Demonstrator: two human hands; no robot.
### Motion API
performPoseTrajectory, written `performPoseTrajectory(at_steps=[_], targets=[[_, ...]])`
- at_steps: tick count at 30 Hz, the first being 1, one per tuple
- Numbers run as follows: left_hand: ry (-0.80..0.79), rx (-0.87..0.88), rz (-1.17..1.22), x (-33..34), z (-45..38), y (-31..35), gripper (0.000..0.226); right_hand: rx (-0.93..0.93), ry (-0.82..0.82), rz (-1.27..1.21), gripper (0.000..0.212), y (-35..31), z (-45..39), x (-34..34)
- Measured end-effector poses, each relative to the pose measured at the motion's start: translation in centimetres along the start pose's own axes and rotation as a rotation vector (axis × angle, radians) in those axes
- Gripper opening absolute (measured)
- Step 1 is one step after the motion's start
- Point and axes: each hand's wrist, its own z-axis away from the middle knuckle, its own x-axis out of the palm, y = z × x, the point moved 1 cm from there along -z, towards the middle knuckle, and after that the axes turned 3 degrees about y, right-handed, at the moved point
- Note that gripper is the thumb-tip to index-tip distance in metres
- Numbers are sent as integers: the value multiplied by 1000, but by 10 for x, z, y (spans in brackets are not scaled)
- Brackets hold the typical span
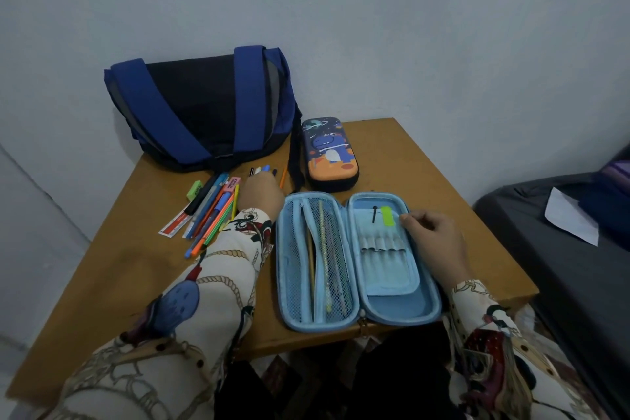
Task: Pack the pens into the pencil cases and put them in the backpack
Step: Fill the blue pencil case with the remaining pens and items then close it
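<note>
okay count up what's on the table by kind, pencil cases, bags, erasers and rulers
Pencil cases: 2, the open blue case and the closed dinosaur case
Bags: 1, the blue backpack
Erasers: 2, green eraser, pink eraser
Rulers: 1, ruler
Total: 6

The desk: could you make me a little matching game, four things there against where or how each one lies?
Things:
1. backpack
2. dinosaur case
3. blue case
4. ruler

States:
A. lying open, nearest the person
B. zipped shut, right of the backpack
C. at the table's far left corner, straps up
D. flat, left of the loose pens

Pairs: 1-C, 2-B, 3-A, 4-D
</note>
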Motion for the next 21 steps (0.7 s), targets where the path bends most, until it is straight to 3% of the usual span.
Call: performPoseTrajectory(at_steps=[4, 7, 9, 15, 17, 21], targets=[[-49, -20, 0, -4, -4, 1, 22, 12, -5, -27, 26, 2, -2, 0], [6, -39, 56, -9, -5, 2, 12, 20, -7, -35, 26, 5, -4, 0], [75, -54, 135, -17, -2, 4, 23, 22, -13, -33, 26, 8, -5, 1], [214, 72, 516, -30, 43, 3, 19, 29, -37, -36, 27, 7, -5, 1], [193, 74, 544, -29, 62, 2, 20, 22, -29, -30, 27, 3, -3, 0], [-4, 32, 432, -20, 87, -5, 8, 37, -33, -24, 30, 4, -1, 0]])
